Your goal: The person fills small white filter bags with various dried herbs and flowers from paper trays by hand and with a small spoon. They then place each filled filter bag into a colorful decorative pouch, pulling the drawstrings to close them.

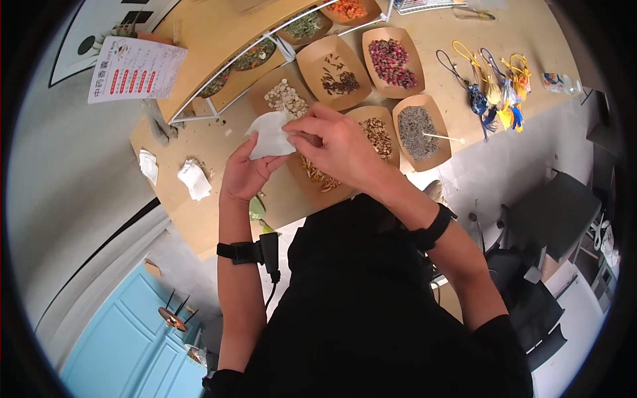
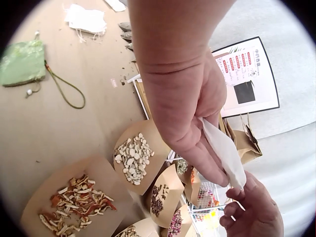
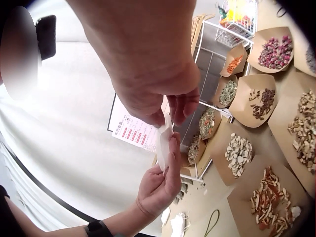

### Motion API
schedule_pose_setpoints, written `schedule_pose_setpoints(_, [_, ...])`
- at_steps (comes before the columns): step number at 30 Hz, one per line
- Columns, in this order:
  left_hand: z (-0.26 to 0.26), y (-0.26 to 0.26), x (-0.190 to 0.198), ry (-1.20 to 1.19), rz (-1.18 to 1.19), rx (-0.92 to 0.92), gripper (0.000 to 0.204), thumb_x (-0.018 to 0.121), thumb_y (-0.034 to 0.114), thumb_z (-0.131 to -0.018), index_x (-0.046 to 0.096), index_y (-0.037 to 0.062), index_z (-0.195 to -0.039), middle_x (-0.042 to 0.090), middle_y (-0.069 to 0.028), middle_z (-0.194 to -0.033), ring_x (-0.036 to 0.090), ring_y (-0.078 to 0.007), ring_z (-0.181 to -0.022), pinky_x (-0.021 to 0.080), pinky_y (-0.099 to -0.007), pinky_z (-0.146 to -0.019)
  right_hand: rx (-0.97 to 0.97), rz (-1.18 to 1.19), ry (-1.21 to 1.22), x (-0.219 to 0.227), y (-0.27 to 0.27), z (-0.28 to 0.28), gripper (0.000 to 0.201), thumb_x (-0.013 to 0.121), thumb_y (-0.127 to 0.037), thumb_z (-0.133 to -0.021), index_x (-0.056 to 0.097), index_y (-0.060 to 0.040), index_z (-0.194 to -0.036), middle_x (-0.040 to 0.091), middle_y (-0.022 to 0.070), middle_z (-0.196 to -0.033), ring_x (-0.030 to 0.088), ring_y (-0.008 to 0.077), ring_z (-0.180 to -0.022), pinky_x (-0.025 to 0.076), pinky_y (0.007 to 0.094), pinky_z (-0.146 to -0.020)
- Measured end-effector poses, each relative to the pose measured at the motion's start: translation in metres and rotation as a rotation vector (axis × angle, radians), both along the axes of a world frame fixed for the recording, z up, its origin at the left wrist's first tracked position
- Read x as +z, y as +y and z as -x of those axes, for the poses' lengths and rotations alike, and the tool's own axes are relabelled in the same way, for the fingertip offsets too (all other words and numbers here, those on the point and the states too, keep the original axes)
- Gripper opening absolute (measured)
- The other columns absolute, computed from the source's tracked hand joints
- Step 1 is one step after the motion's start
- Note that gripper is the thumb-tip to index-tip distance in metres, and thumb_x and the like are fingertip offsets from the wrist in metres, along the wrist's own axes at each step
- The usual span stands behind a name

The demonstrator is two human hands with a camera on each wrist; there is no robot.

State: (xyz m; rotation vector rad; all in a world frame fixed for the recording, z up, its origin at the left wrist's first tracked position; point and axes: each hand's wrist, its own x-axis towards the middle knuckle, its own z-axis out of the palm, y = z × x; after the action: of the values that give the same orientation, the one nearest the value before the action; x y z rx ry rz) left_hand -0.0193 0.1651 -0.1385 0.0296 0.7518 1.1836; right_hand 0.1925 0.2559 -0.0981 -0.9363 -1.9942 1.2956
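Observation:
Over the trays, both hands are on a small, thin white pouch (image 1: 269, 136). My left hand (image 1: 239, 178) holds it from below, with the thumb along one side and the fingers behind. At the opposite edge, my right hand (image 1: 345, 147) pinches the pouch between thumb and fingertips. From the left wrist, the pouch (image 2: 226, 153) appears edge-on between the two hands, fairly flat. Its inside is hidden. Beneath the hands are paper trays of pale round slices (image 1: 285, 96) and orange-white strips (image 3: 270, 200).
More trays hold rosebuds (image 1: 391, 63), cloves (image 1: 341, 83) and grey-purple grains (image 1: 418, 132) with a small stick. A white wire rack (image 1: 219, 114) stands at the back left. White pouches (image 1: 194, 179) lie at left, a green sachet (image 2: 22, 63) near the edge, tasselled sachets (image 1: 491, 93) at right.

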Motion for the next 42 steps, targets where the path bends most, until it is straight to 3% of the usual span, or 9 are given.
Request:
schedule_pose_setpoints(2, [-0.007,-0.001,0.004,-0.031,0.002,0.003,0.045,0.036,0.028,-0.104,0.038,-0.0013,-0.139,0.056,-0.0173,-0.131,0.059,-0.03,-0.117,0.05,-0.0439,-0.101,0.026,-0.032,-0.033,-0.003,-0.002,0.001,0.02,0.068,-0.012,-0.086,0.07,-0.0093,-0.105,0.06,0.0096,-0.087,0.062,0.0231,-0.067,0.05,0.0339,-0.061])
schedule_pose_setpoints(4, [-0.009,-0.003,0.0,-0.056,-0.009,0.001,0.046,0.036,0.028,-0.104,0.038,-0.0015,-0.139,0.055,-0.0179,-0.132,0.059,-0.0307,-0.117,0.049,-0.0444,-0.101,0.085,-0.025,-0.144,-0.002,-0.004,0.0,0.018,0.063,-0.012,-0.085,0.07,-0.0085,-0.101,0.06,0.0127,-0.087,0.064,0.0319,-0.079,0.052,0.0408,-0.072])
schedule_pose_setpoints(11, [-0.012,-0.006,0.002,-0.01,0.069,0.087,0.047,0.035,0.029,-0.104,0.037,-0.0029,-0.14,0.052,-0.021,-0.135,0.056,-0.035,-0.12,0.047,-0.0471,-0.103,-0.066,0.249,0.037,0.005,-0.013,-0.004,0.018,0.066,-0.011,-0.085,0.069,-0.0059,-0.101,0.061,0.0131,-0.085,0.063,0.0319,-0.074,0.052,0.0389,-0.068])
schedule_pose_setpoints(13, [-0.014,-0.005,0.004,-0.012,0.068,0.088,0.048,0.035,0.029,-0.104,0.037,-0.0032,-0.139,0.052,-0.0212,-0.135,0.056,-0.0354,-0.12,0.047,-0.0472,-0.103,-0.011,-0.004,0.019,-0.006,-0.014,-0.004,0.015,0.067,-0.01,-0.085,0.069,-0.0049,-0.098,0.062,0.0116,-0.086,0.063,0.0296,-0.071,0.052,0.0368,-0.065])
schedule_pose_setpoints(17, [-0.013,-0.007,0.002,0.005,0.053,0.068,0.049,0.036,0.029,-0.104,0.037,-0.0042,-0.139,0.052,-0.022,-0.135,0.056,-0.0363,-0.121,0.047,-0.0474,-0.103,-0.015,0.004,0.017,-0.01,-0.015,-0.001,0.011,0.067,-0.01,-0.085,0.068,-0.0044,-0.095,0.062,0.0107,-0.086,0.064,0.0269,-0.069,0.052,0.0353,-0.064])
schedule_pose_setpoints(19, [-0.013,-0.006,0.005,0.003,0.045,0.071,0.049,0.036,0.029,-0.103,0.037,-0.0043,-0.139,0.052,-0.0222,-0.135,0.056,-0.0363,-0.12,0.047,-0.0475,-0.103,-0.051,0.185,0.001,-0.004,-0.015,-0.002,0.011,0.067,-0.01,-0.085,0.068,-0.0036,-0.095,0.061,0.0106,-0.085,0.065,0.0249,-0.068,0.052,0.0345,-0.064])
schedule_pose_setpoints(26, [-0.016,-0.007,0.011,0.034,0.05,0.088,0.048,0.038,0.028,-0.103,0.037,-0.0048,-0.138,0.051,-0.0222,-0.135,0.056,-0.0362,-0.12,0.048,-0.0475,-0.103,-0.045,0.171,0.001,-0.002,-0.019,-0.005,0.013,0.067,-0.008,-0.085,0.068,-0.0005,-0.096,0.061,0.011,-0.084,0.064,0.0228,-0.065,0.051,0.0333,-0.061])
schedule_pose_setpoints(34, [-0.021,-0.01,0.011,0.048,0.075,0.063,0.047,0.04,0.026,-0.102,0.039,-0.0046,-0.137,0.053,-0.0202,-0.132,0.055,-0.0332,-0.121,0.048,-0.0466,-0.102,-0.015,0.4,0.091,-0.015,-0.021,-0.006,0.015,0.067,-0.009,-0.086,0.071,-0.0026,-0.099,0.061,0.0103,-0.082,0.062,0.0185,-0.065,0.049,0.0308,-0.06])
schedule_pose_setpoints(42, [-0.027,-0.011,0.017,0.121,0.065,-0.02,0.044,0.039,0.027,-0.102,0.042,-0.0013,-0.136,0.055,-0.017,-0.132,0.058,-0.0294,-0.119,0.047,-0.0451,-0.103,0.062,0.135,-0.09,-0.024,-0.013,-0.003,0.02,0.071,-0.016,-0.08,0.072,-0.0061,-0.098,0.062,0.0112,-0.081,0.064,0.0286,-0.07,0.051,0.0372,-0.064])
